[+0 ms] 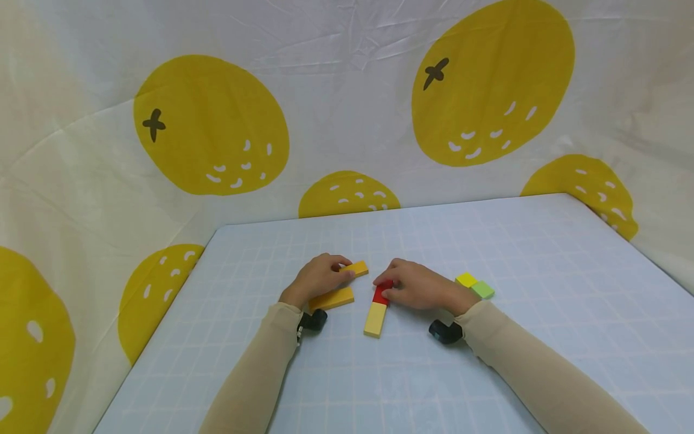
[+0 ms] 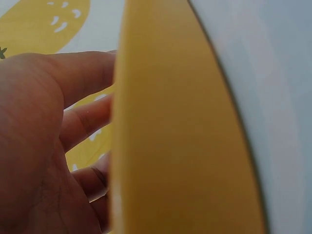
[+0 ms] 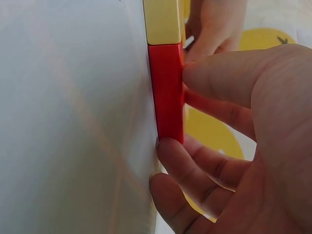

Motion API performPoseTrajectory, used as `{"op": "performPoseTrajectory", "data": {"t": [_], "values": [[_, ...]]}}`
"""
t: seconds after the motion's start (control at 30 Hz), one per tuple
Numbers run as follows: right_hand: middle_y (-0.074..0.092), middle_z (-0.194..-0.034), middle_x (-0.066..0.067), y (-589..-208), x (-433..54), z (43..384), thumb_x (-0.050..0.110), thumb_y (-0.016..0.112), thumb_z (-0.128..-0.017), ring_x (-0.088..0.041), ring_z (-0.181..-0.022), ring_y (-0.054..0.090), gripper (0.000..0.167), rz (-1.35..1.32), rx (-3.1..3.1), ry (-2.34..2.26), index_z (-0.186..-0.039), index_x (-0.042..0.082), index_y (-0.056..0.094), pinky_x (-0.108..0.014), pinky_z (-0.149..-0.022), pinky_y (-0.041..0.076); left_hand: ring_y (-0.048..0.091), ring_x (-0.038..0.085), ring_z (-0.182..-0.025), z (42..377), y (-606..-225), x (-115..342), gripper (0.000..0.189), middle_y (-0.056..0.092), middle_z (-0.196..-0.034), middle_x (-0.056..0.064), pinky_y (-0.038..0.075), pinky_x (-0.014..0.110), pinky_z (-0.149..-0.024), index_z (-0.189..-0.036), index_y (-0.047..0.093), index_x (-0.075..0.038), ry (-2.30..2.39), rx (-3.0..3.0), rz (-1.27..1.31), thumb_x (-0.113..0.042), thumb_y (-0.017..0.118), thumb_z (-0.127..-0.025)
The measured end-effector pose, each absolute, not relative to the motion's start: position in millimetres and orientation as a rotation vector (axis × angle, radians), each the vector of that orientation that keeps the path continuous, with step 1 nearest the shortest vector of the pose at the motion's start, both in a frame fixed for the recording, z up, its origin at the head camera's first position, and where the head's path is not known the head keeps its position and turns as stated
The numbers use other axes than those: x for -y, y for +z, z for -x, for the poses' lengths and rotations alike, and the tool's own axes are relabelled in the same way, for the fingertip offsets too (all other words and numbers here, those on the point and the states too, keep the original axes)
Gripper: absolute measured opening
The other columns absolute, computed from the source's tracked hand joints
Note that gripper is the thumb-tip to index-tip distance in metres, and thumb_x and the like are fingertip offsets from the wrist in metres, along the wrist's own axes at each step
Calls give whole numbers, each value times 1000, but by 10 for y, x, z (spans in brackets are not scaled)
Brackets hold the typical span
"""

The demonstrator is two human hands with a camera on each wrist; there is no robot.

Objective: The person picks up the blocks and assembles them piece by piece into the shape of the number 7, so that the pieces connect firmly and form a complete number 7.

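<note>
On the table my right hand (image 1: 417,285) holds a red block (image 3: 166,92), its thumb on the top and its fingers at the far end and far side. End to end with the red block, on the near side, lies a pale yellow block (image 1: 376,319). My left hand (image 1: 320,278) pinches the left end of a short orange block (image 1: 358,269) between thumb and fingers. A longer orange block (image 1: 337,299) lies just below that hand. This longer block looms close in the left wrist view and hides the left fingertips there.
Right of my right wrist lie a bright yellow block (image 1: 466,279) and a light green block (image 1: 483,289), touching. The pale gridded table (image 1: 347,386) meets a white cloth (image 1: 347,120) with yellow fruit prints behind and at the sides.
</note>
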State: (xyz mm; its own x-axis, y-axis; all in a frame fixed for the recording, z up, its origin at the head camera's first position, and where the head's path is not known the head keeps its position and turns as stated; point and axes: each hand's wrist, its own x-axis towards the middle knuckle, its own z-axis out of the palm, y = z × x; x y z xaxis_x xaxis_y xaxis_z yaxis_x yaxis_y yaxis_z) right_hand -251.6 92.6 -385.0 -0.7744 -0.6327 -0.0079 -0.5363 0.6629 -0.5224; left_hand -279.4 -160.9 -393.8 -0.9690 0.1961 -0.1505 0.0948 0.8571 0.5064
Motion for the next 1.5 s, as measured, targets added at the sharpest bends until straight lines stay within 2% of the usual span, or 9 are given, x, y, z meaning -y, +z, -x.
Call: {"op": "performPoseTrajectory", "data": {"t": [0.4,0.7,0.97,1.5], "values": [[59,-102,5,-3803,-993,2544,25,68,-95,-13,-92,56,34,895,-2686,-826,-128,17,69,-29,-79,51,56,21,-93,2780,-3928,1592,42,63,-114,1,52,36,-83,-128,68,-26,751,-2836,-196,-49,68,-93],[62,-112,4,-3708,-1122,2562,25,64,-98,-16,-100,60,33,871,-2729,-926,-130,16,66,-34,-83,52,56,20,-90,2765,-3917,1584,42,61,-109,1,52,34,-78,-127,68,-27,729,-2834,-162,-47,71,-90],[65,-112,1,-3650,-1310,2601,26,62,-99,-20,-102,59,33,840,-2781,-958,-128,12,67,-40,-85,53,56,20,-91,2748,-3906,1570,41,61,-109,0,52,34,-79,-126,69,-26,729,-2855,-177,-45,72,-90],[66,-112,0,-3675,-1555,2645,28,62,-100,-21,-100,59,34,731,-2825,-993,-129,11,67,-39,-84,51,56,20,-91,2742,-3908,1568,39,61,-108,0,52,33,-79,-124,70,-26,740,-2862,-183,-45,72,-90]]}}
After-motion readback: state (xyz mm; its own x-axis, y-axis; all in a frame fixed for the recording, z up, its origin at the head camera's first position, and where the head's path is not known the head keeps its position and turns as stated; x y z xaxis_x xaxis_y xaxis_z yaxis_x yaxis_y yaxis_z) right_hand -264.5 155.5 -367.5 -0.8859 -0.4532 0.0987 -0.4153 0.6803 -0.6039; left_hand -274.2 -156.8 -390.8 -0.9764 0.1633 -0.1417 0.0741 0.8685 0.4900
